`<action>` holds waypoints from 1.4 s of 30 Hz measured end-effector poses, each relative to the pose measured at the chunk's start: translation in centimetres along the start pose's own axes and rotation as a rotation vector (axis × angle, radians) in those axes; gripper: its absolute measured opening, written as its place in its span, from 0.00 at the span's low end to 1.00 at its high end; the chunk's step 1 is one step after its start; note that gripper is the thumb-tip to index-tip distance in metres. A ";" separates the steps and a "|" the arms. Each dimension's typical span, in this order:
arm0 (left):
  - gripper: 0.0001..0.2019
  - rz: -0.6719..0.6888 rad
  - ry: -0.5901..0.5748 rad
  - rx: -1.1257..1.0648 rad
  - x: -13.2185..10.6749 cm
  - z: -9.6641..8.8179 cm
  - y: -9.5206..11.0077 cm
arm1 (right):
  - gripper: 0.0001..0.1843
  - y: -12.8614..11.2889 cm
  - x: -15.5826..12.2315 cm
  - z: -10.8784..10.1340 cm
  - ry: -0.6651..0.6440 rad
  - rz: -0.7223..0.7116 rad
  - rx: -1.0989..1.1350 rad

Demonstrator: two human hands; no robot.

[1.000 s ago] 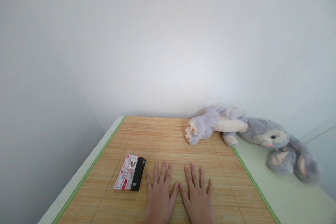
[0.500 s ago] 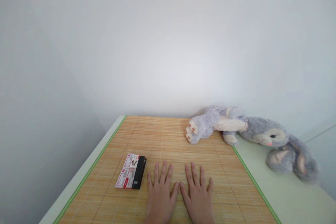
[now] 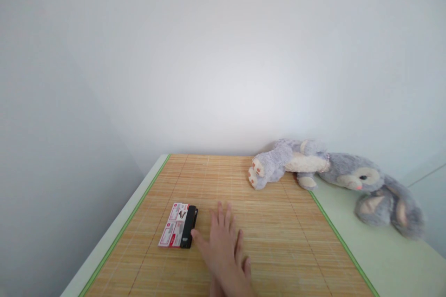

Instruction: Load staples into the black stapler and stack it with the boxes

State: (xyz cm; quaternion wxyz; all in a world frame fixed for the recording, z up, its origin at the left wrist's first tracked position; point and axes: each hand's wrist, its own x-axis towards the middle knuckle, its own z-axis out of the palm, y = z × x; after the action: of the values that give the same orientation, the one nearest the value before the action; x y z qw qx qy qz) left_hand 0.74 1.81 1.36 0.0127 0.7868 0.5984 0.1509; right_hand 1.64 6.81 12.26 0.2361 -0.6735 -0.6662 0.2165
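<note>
My right hand (image 3: 220, 246), palm down with its thumb out to the left, lies across my left hand (image 3: 238, 251). Only some fingers and part of the wrist of the left hand show beneath it. Neither hand holds anything that I can see. The right thumb tip is close beside a black stapler (image 3: 188, 226); I cannot tell if they touch. Against the stapler's left side lie two small white and red boxes (image 3: 171, 234), one behind the other.
A slatted bamboo mat (image 3: 278, 241) with green edging covers much of the pale table (image 3: 390, 260). Toward the back right, a grey plush rabbit (image 3: 306, 163) lies on its side, partly on the mat. A white wall (image 3: 223, 55) rises behind.
Both hands lay flat side by side with fingers spread. The right has moved left onto the left hand, its thumb now near the stapler. The view has shifted slightly.
</note>
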 end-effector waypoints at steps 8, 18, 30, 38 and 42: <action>0.42 0.215 -0.112 -0.052 -1.4 0.2 -0.4 | 0.28 -3.6 3.0 2.1 0.026 -0.034 0.075; 0.36 -0.118 0.057 -0.007 -2.9 -2.7 0.5 | 0.22 9.2 5.0 -9.3 -0.070 -0.173 0.066; 0.30 -0.136 0.039 -0.054 1.6 -5.8 0.5 | 0.20 9.1 5.5 -10.5 -0.228 -0.270 0.119; 0.31 -0.138 0.033 -0.016 1.8 -6.7 0.5 | 0.16 8.5 6.1 -16.9 -0.195 -0.414 0.204; 0.30 -0.136 0.024 0.005 1.9 -7.2 0.4 | 0.14 13.5 5.2 -20.8 -0.095 -0.307 0.119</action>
State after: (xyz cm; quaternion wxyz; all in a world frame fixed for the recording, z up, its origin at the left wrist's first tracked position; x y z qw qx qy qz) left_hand -0.21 2.33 8.70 0.0135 0.7424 0.6510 0.1577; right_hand 25.11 11.37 20.68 0.2740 -0.5378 -0.7576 0.2486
